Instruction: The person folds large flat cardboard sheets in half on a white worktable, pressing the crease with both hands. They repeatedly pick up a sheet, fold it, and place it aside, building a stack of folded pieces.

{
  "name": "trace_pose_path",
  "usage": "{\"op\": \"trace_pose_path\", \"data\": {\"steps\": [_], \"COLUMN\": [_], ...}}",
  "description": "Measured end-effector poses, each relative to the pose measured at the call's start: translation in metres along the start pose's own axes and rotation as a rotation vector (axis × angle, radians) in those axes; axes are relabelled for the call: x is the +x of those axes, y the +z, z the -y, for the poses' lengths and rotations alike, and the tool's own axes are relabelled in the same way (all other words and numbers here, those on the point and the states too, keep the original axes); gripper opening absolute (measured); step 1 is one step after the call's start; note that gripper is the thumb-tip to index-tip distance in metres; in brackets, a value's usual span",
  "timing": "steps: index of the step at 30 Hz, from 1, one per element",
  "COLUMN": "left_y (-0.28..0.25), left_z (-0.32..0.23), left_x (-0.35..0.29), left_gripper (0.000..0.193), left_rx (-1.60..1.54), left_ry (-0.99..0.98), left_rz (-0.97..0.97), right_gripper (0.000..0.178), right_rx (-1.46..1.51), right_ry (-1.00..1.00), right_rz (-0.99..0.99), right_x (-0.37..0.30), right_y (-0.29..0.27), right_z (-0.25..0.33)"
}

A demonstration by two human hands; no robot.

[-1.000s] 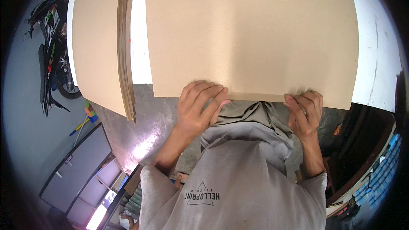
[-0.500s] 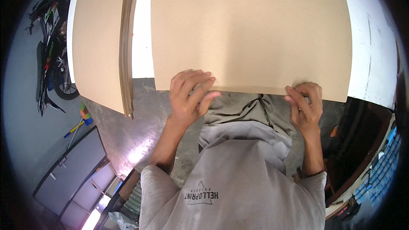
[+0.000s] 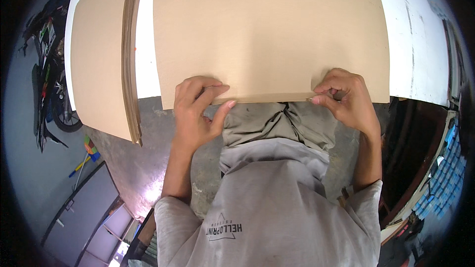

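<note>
A large flat tan cardboard sheet lies over the white tabletop, its near edge close to my waist. A narrow, darker band runs along that edge between my hands; whether it is a fold or a separate strip I cannot tell. My left hand rests at the near edge left of centre, fingers over the sheet and thumb apart from them at the edge. To the right, my right hand pinches the edge between thumb and curled fingers. The sheet's far side runs out of the picture.
A thick stack of similar tan sheets stands at the left, its near corner jutting past the white table. Beyond it a bicycle-like vehicle leans by the wall. A dark wooden piece of furniture is at the lower right.
The view has shifted, so sheet and stack appear further left. My right hand has turned inward and moved its pinch toward the middle of the edge. My left hand stays near the edge, thumb apart.
</note>
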State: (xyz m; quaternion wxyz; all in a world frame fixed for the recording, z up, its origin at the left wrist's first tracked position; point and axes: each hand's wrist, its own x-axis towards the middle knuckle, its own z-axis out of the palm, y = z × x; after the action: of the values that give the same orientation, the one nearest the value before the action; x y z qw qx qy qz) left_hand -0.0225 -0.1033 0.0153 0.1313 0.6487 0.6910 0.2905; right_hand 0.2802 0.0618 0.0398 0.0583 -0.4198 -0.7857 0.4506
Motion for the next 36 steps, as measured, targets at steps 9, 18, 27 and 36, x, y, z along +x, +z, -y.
{"op": "trace_pose_path", "data": {"steps": [9,18,27,36], "left_y": [0.0,0.003,0.015,0.025], "left_z": [0.001,0.003,-0.017,-0.034], "left_x": [0.001,0.005,0.016,0.028], "left_gripper": [0.032,0.039,0.031,0.008], "left_rx": [0.013,0.053,0.04,-0.034], "left_ry": [0.002,0.027,0.175,0.142], "left_rz": [0.014,0.017,0.058,0.101], "right_gripper": [0.016,0.011,0.022,0.023], "right_rx": [-0.233,-0.136,-0.509,-0.359], "right_ry": [-0.27,-0.144,-0.55,-0.41], "right_rz": [-0.132,-0.075,-0.307,-0.268], "right_x": [-0.013,-0.009,-0.017,-0.011], "right_y": [0.014,0.009,0.04,0.036], "right_z": [-0.006,-0.001,-0.022,-0.019]}}
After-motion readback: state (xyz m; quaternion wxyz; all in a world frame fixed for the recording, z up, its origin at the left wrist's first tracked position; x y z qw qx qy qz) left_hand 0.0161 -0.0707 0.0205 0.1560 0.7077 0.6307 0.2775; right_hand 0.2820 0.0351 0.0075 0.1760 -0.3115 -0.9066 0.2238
